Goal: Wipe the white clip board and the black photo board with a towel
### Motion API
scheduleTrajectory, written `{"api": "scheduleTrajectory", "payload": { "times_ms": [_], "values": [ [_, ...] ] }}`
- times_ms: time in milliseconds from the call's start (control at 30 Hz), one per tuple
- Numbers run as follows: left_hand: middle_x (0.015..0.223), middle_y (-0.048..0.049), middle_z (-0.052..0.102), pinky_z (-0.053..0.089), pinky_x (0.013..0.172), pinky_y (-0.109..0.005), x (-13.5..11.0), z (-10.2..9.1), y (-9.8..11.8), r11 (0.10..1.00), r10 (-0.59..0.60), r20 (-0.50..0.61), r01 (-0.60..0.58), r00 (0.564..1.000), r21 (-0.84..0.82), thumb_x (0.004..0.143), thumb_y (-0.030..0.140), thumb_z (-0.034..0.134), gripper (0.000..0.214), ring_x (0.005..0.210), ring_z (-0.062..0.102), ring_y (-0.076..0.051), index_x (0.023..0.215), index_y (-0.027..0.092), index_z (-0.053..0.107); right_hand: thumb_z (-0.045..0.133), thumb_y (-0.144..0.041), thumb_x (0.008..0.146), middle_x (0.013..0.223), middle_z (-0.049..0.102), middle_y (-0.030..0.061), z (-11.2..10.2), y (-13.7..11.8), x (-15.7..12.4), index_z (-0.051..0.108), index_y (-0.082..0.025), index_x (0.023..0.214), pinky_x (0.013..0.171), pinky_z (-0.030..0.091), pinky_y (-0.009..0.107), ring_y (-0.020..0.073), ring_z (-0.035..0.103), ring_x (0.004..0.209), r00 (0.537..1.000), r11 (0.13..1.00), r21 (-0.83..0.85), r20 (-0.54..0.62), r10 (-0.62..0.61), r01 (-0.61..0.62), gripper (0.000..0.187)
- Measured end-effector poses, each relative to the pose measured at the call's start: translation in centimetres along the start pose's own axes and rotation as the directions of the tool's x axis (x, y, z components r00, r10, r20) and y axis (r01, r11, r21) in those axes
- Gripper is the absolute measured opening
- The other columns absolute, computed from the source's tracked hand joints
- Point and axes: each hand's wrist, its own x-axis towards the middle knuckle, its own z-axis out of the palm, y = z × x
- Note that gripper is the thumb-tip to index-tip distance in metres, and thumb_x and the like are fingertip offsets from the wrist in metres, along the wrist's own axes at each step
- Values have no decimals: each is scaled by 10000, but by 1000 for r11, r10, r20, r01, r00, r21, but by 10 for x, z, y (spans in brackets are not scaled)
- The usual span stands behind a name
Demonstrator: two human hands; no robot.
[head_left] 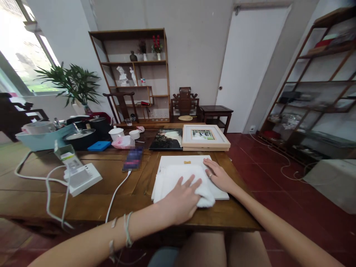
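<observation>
Your left hand (183, 200) lies palm down with its fingers spread over a fluffy white cloth (175, 178), which covers much of a flat white rectangular panel (169, 160) on the brown wooden table (108, 194) in front of you. Your right hand (219, 176) rests at the panel's right side, fingers extended and a ring on one of them; your two hands are apart, neither closed into a grip. A small gold-coloured fitting (187, 162) sits near the panel's far edge, just beyond the cloth. Behind the panel, you have a pale wooden frame with a white mat and a photo (189, 142) at right, beside a dark glossy picture panel (161, 140). To your left, a white cable (113, 200) runs to a blurred purple phone (132, 158).
</observation>
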Motion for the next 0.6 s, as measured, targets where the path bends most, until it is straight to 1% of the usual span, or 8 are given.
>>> {"api": "scheduleTrajectory", "payload": {
  "times_ms": [100,200,267,300,333,400,533,600],
  "values": [
    [1373,-127,359,320,957,-505,27,3,-32,996,-87,0,87,996,-29,834,211,369,329,1273,282,-312,1089,158,570,399,-236,813,1283,468,134,1,0,0,509,-112,1189,1043,276,419,218,361,1235,1000,1000,4,-1,-13,13,411],
    [1389,-83,346,288,982,-481,52,8,-64,994,-98,-45,97,994,-43,854,210,352,337,1294,251,-261,1137,214,536,409,-245,813,1277,477,124,1,1,0,512,-133,1189,1040,280,420,217,365,1233,1000,999,17,-10,-27,27,406],
    [1395,-63,340,270,991,-478,62,11,-75,994,-105,-60,103,993,-26,851,202,366,337,1298,242,-244,1146,233,526,409,-254,814,1275,480,120,2,1,1,510,-142,1192,1038,279,428,219,365,1233,1000,999,20,-14,-27,27,406],
    [1396,-61,339,267,990,-482,64,12,-75,994,-105,-60,105,993,-15,848,203,374,336,1297,243,-247,1145,235,528,407,-255,815,1276,480,120,2,2,1,509,-143,1193,1037,279,433,221,364,1234,1000,999,20,-14,-25,25,407],
    [1394,-62,342,270,983,-490,64,13,-73,995,-100,-60,100,993,-3,845,204,379,333,1294,248,-259,1138,233,534,403,-250,813,1276,480,119,2,2,1,508,-144,1193,1036,279,437,221,364,1233,1000,999,23,-12,-25,26,408],
    [1385,-78,353,283,964,-509,58,13,-58,997,-65,-64,67,996,28,838,207,380,328,1283,261,-296,1112,217,561,403,-223,800,1274,484,110,1,3,1,512,-154,1190,1034,280,442,222,365,1233,999,999,36,-4,-33,33,411],
    [1355,-152,372,287,938,-544,32,10,-8,993,-8,-70,16,998,115,793,199,420,308,1239,306,-375,1013,148,630,393,-185,783,1283,474,108,1,5,1,518,-151,1185,1041,270,431,215,356,1238,999,996,81,-4,-34,34,422],
    [1346,-179,374,301,931,-535,20,7,9,991,38,-61,-30,997,130,780,221,441,302,1218,329,-392,980,115,641,382,-206,799,1286,470,110,1,6,1,528,-145,1173,1048,260,417,207,351,1242,1000,995,96,-11,-19,20,406]
  ]
}}
